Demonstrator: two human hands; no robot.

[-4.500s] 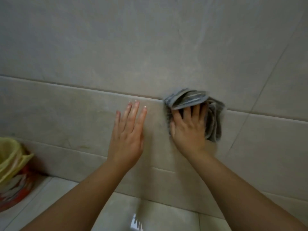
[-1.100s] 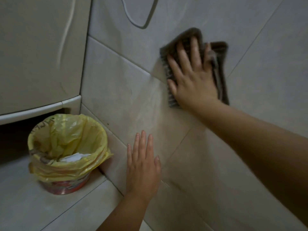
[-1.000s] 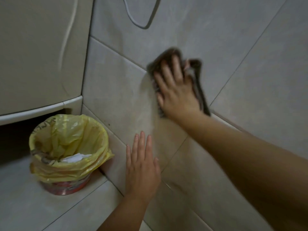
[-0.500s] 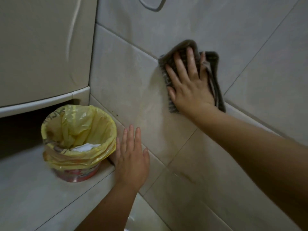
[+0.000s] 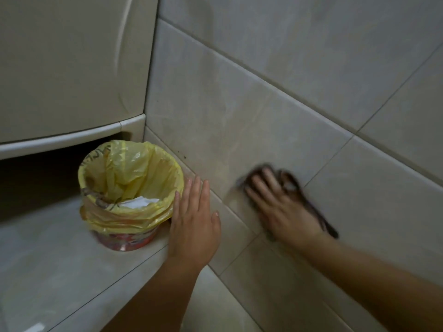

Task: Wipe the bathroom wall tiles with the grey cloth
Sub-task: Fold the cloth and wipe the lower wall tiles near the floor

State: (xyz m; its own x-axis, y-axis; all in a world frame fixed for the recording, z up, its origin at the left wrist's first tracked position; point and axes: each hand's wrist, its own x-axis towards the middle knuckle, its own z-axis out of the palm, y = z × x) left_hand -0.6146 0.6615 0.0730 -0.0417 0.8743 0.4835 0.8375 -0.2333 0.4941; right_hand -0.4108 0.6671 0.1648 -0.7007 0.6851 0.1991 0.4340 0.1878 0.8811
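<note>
At the foot of the wall: grey cloth (image 5: 314, 212), dark, bunched, motion-blurred, pressed against a lower tile.
Right hand (image 5: 280, 207): grip open, fingers spread straight over the cloth, pinning it to the wall.
Left hand (image 5: 194, 224): grip open, palm flat on the bottom tile row, holding nothing.
Wall tiles (image 5: 239, 104): large, smooth beige rectangles; thin grout lines.
Bin (image 5: 129, 178): round, with a crinkled yellow liner; stands on the floor (image 5: 48, 259).

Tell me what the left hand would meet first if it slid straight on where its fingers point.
Probably nothing: the left hand lies flat on the tiles, fingers pointing up along them, and only bare tile shows ahead. The bin stands close on its left, seemingly outside that line.
</note>
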